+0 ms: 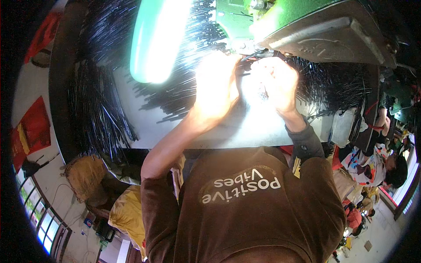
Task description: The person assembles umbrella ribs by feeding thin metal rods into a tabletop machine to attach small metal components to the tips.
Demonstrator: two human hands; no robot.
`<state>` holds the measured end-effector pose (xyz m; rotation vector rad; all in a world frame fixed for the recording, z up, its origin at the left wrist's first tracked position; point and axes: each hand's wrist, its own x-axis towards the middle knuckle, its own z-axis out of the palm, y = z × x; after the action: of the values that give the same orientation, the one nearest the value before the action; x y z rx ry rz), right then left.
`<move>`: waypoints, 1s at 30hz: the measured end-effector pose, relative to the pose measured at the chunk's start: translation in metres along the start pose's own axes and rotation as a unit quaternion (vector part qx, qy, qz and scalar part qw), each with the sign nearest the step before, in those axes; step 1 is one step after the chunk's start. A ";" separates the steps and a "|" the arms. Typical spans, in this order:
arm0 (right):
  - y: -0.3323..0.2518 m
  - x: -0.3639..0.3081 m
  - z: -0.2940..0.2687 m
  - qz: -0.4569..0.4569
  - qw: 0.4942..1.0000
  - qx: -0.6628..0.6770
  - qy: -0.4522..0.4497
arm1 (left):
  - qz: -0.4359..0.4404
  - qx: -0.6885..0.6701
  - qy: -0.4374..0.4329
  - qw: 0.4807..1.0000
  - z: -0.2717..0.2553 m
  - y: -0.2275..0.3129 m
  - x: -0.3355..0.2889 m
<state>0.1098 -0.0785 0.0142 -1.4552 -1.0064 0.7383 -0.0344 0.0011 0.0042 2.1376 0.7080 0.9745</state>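
Your left hand (217, 90) rests on the pale table (245, 127), its fingers curled together toward the green machine (315, 24) at twelve o'clock; glare hides whether it pinches anything. Your right hand (276, 83), at three o'clock of the left, is pressed together around a thin black strip (258, 55) just under the machine's head. Heaps of black strips (175, 87) lie at nine o'clock of both hands.

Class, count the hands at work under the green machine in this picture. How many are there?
2. The left hand is on the grey table among the black rods; the right hand is beside it, under the green machine. None seem hidden.
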 end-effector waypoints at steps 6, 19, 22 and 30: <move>0.001 0.000 0.000 0.037 0.999 0.008 0.002 | -0.008 -0.001 0.001 1.000 0.001 0.000 0.001; 0.002 0.003 0.001 0.036 0.999 -0.025 0.030 | 0.046 0.077 0.029 0.996 0.008 -0.001 0.003; 0.003 0.003 0.000 0.031 0.998 -0.038 0.030 | 0.059 0.055 0.046 0.996 0.007 0.000 0.004; 0.003 0.005 0.001 0.063 0.997 0.016 0.036 | 0.090 0.096 0.038 0.991 0.007 0.004 0.008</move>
<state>0.1119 -0.0740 0.0114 -1.5172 -0.8491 0.7833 -0.0235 0.0016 0.0077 2.3760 0.6792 1.1264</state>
